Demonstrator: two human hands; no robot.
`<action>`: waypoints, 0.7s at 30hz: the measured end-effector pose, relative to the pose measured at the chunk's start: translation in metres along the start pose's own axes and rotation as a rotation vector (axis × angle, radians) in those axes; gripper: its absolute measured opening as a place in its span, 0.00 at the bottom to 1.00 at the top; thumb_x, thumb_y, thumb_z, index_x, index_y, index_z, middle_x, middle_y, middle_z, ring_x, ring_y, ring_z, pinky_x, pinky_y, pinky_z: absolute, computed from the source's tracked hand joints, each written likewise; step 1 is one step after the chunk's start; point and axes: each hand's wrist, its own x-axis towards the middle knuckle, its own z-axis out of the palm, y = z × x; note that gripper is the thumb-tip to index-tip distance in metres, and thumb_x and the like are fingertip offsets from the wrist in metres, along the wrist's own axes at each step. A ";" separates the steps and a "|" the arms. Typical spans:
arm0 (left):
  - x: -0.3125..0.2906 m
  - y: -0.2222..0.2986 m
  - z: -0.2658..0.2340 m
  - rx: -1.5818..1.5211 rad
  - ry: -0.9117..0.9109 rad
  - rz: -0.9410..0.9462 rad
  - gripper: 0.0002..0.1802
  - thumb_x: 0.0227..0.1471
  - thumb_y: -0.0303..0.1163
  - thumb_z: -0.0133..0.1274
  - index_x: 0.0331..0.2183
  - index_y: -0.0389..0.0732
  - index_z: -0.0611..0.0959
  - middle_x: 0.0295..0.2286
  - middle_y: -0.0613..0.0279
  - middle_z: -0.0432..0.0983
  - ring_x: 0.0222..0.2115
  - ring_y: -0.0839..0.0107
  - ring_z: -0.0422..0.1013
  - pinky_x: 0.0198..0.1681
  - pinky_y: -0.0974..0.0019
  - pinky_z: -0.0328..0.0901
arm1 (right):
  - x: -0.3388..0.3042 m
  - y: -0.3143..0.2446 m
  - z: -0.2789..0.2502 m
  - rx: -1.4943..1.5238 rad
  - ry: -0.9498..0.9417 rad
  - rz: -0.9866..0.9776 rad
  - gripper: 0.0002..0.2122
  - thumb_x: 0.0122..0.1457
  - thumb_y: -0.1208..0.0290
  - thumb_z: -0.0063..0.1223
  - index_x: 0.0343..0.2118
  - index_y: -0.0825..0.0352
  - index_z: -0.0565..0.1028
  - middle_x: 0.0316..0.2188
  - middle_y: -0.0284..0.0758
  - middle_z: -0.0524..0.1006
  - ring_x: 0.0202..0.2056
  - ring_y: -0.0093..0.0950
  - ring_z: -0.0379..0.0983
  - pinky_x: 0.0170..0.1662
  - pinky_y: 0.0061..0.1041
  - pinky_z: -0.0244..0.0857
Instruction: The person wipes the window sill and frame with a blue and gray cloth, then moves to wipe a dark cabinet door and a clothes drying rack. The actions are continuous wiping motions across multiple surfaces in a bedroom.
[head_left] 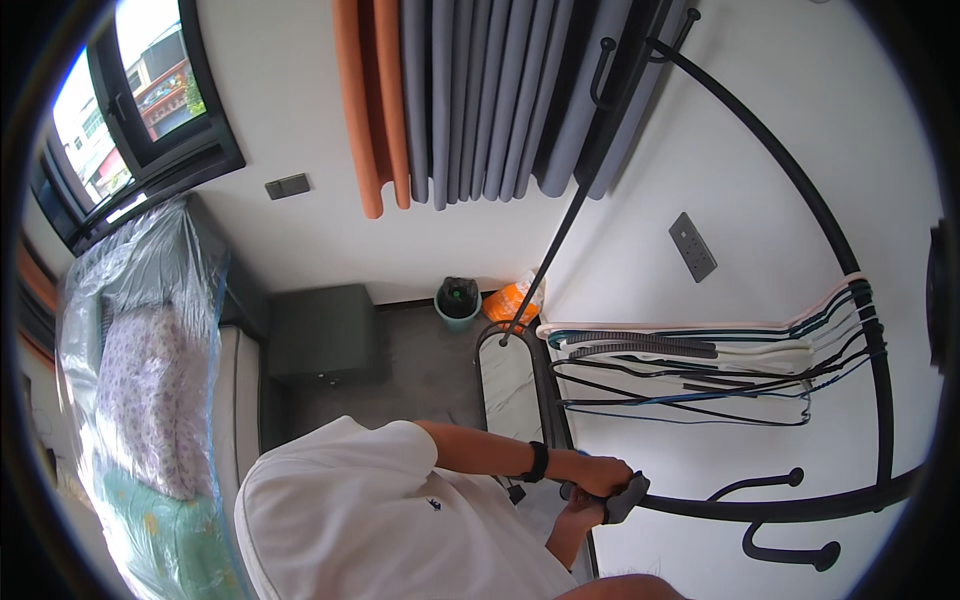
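My left hand (604, 474), with a black band on its wrist, is closed on a dark grey cloth (627, 497) at the black metal bar of a clothes rack (715, 510). Just below it, my right hand (578, 514) is also closed around the cloth and bar; its fingers are partly hidden. The cloth appears wrapped over the bar at that spot. Several clothes hangers (640, 349), pink, green, grey and black, hang together from the rack's curved side. Black hooks (790, 552) stick out from the bar to the right of my hands.
A marble-patterned shelf (508, 385) forms the rack's base. Beyond it stand a teal bin (458, 322) and an orange bag (513, 302) by the wall. A dark nightstand (320, 330) and a plastic-covered bed (150, 400) are left. Grey and orange curtains (480, 100) hang behind.
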 end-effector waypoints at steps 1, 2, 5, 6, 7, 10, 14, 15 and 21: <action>0.003 0.001 -0.004 0.027 -0.022 0.004 0.13 0.50 0.29 0.56 0.38 0.33 0.78 0.34 0.43 0.79 0.38 0.44 0.76 0.42 0.51 0.69 | 0.000 0.002 0.006 0.000 0.017 -0.044 0.23 0.65 0.51 0.49 0.59 0.58 0.68 0.55 0.33 0.72 0.52 0.27 0.71 0.49 0.33 0.68; 0.006 0.002 -0.007 0.052 -0.046 0.007 0.15 0.49 0.30 0.57 0.40 0.33 0.77 0.35 0.43 0.79 0.40 0.44 0.75 0.44 0.51 0.69 | 0.000 0.005 0.014 -0.004 0.036 -0.097 0.23 0.65 0.52 0.49 0.58 0.59 0.68 0.54 0.33 0.72 0.51 0.27 0.71 0.49 0.32 0.68; 0.007 -0.002 -0.016 -0.059 0.038 0.139 0.20 0.47 0.31 0.59 0.42 0.33 0.76 0.37 0.42 0.78 0.42 0.43 0.74 0.45 0.50 0.68 | -0.001 0.012 0.039 -0.016 0.101 -0.260 0.21 0.65 0.54 0.50 0.56 0.61 0.69 0.51 0.34 0.73 0.49 0.27 0.72 0.46 0.30 0.68; 0.006 -0.008 -0.020 -0.173 0.090 0.211 0.20 0.45 0.30 0.60 0.42 0.33 0.76 0.39 0.40 0.77 0.44 0.41 0.73 0.46 0.50 0.67 | -0.001 0.015 0.050 -0.022 0.126 -0.311 0.21 0.65 0.55 0.50 0.55 0.61 0.70 0.50 0.34 0.73 0.48 0.26 0.72 0.45 0.30 0.69; 0.005 -0.015 -0.026 -0.214 0.172 0.270 0.17 0.51 0.29 0.58 0.43 0.34 0.78 0.38 0.42 0.80 0.41 0.48 0.77 0.45 0.54 0.70 | -0.002 0.018 0.061 -0.041 0.148 -0.369 0.20 0.65 0.56 0.51 0.55 0.62 0.70 0.49 0.35 0.74 0.47 0.26 0.72 0.44 0.29 0.69; -0.010 -0.059 -0.069 -0.339 0.212 0.188 0.19 0.54 0.30 0.56 0.47 0.34 0.77 0.40 0.45 0.80 0.43 0.54 0.77 0.47 0.57 0.69 | -0.002 0.032 0.107 -0.127 0.182 -0.541 0.19 0.65 0.58 0.52 0.53 0.64 0.71 0.47 0.35 0.75 0.45 0.26 0.73 0.42 0.27 0.69; -0.020 -0.106 -0.155 -0.564 0.407 0.153 0.21 0.60 0.33 0.52 0.53 0.34 0.76 0.44 0.52 0.80 0.46 0.64 0.75 0.50 0.61 0.68 | 0.008 0.053 0.195 -0.279 0.093 -0.712 0.17 0.64 0.61 0.53 0.50 0.67 0.73 0.43 0.36 0.76 0.41 0.25 0.74 0.38 0.25 0.70; -0.029 -0.115 -0.180 -0.656 0.509 0.111 0.22 0.63 0.35 0.50 0.55 0.35 0.75 0.45 0.56 0.79 0.47 0.68 0.74 0.52 0.63 0.68 | 0.010 0.057 0.220 -0.329 0.043 -0.713 0.17 0.64 0.62 0.53 0.50 0.67 0.73 0.42 0.36 0.77 0.40 0.25 0.74 0.37 0.24 0.70; -0.081 -0.154 -0.322 -1.130 0.713 -0.126 0.25 0.69 0.47 0.40 0.56 0.38 0.74 0.50 0.58 0.72 0.51 0.68 0.67 0.58 0.66 0.61 | 0.009 0.062 0.370 -0.564 -0.381 -0.530 0.20 0.66 0.58 0.54 0.24 0.71 0.75 0.15 0.32 0.73 0.19 0.22 0.74 0.24 0.23 0.64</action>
